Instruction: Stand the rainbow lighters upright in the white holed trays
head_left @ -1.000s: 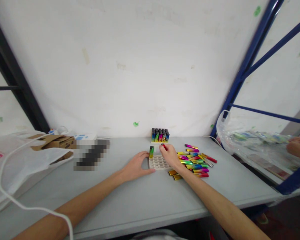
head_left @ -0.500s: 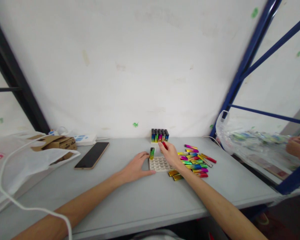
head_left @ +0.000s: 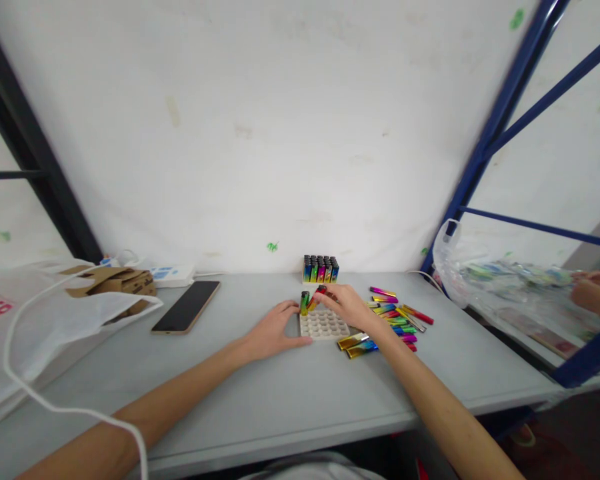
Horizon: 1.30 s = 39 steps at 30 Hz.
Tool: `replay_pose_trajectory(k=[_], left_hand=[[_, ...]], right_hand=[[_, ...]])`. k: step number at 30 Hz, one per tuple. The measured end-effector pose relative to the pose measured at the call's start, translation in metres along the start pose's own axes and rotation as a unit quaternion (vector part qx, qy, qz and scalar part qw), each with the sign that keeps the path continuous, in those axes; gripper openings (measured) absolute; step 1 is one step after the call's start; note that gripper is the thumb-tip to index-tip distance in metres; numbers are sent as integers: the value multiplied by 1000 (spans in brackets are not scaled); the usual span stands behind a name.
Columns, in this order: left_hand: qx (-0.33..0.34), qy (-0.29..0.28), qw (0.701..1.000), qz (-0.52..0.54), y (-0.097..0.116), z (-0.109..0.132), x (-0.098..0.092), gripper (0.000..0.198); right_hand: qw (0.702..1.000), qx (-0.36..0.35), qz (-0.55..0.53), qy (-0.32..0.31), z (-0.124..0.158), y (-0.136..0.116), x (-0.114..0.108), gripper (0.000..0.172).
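A white tray with rows of round pockets [head_left: 325,325] lies on the grey table. One green-and-yellow lighter [head_left: 305,304] stands upright in its back left corner. My right hand [head_left: 349,305] pinches a red-and-yellow lighter [head_left: 319,294], tilted, just right of the green one over the tray's back row. Whether its lower end touches a pocket I cannot tell. At the tray's left edge rests my left hand [head_left: 276,331], thumb and fingers spread, the thumb by the front corner and fingertips near the green lighter. Loose shiny lighters [head_left: 363,345] lie in a pile beside the tray.
A block of upright black-topped lighters [head_left: 321,269] stands against the wall. To the left lie a phone [head_left: 187,307], a cardboard box [head_left: 123,283] and a white plastic bag [head_left: 55,333]. Beyond the blue rack post [head_left: 480,160], another person's hand [head_left: 597,293] is near plastic-wrapped items.
My right hand has turned and brought the red-and-yellow lighter left, beside the standing green lighter. My left hand stays at the tray's edge. The view has shifted slightly.
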<state>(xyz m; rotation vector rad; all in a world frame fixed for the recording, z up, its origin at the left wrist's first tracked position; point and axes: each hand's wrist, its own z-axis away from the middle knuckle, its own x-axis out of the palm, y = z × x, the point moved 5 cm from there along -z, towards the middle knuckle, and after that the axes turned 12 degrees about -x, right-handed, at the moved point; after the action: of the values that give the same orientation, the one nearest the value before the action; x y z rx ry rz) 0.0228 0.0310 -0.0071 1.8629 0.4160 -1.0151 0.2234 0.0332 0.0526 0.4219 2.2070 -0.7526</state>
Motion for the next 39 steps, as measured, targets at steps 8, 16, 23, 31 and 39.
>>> replay_pose_trajectory(k=[8,16,23,31,39], left_hand=[[7,1,1000,6,1,1,-1,66],[13,4,1000,8,1,0,-1,65],[-6,2,1000,-2,-7,-1,2,76],[3,2,1000,-13,-5,0,2,73],[16,-3,1000,-15,0,0,-1,69]], right_hand=[[998,-13,-24,-49,4,3,18,48],[997,-11,-58,-46,5,4,21,44],[999,-11,18,-50,4,3,27,38],[980,-5,157,-125,-1,-4,34,36],[991,24,58,-121,2,-5,-3,43]])
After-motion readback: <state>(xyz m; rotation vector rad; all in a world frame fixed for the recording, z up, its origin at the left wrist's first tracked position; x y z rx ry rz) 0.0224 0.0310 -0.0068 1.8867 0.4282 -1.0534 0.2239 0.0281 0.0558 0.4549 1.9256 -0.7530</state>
